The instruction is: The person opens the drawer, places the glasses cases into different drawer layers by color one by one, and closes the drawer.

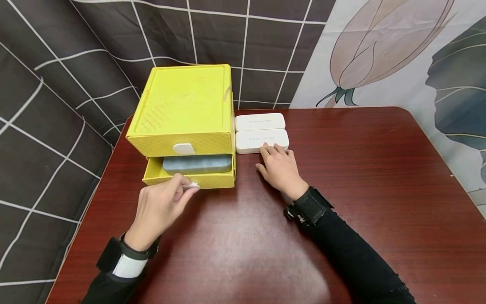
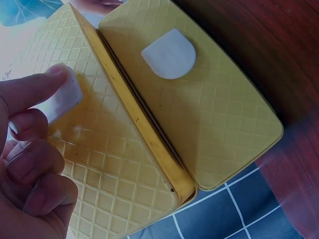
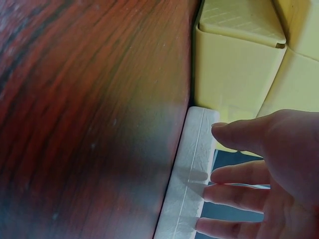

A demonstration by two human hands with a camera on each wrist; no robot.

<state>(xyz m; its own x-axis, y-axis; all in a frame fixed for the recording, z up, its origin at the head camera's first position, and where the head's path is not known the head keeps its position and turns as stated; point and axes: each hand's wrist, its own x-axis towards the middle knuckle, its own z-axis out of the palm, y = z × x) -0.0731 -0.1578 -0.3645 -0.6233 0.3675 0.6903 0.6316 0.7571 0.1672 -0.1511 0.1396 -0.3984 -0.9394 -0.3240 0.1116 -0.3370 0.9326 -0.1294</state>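
A yellow two-tier drawer box [image 1: 186,101] stands at the left of the table. Its lower drawer [image 1: 214,181] is pulled part way out, and a grey-blue case [image 1: 197,164] lies inside. With thumb and index finger, my left hand [image 1: 157,207] pinches the white tab handle [image 2: 69,92] of that drawer. To the right of the box, two white oblong cases [image 1: 260,122] lie side by side. The fingertips of my right hand [image 1: 281,171] rest on the nearer white case [image 1: 252,142], with the fingers fairly straight in the right wrist view.
The upper drawer, with its own white tab [image 1: 184,148], is closed. Under everything is a dark red wooden table [image 1: 360,181]. A dark checked cloth [image 1: 224,38] hangs behind and to the left, with a flower-printed cloth [image 1: 387,46] at the back right.
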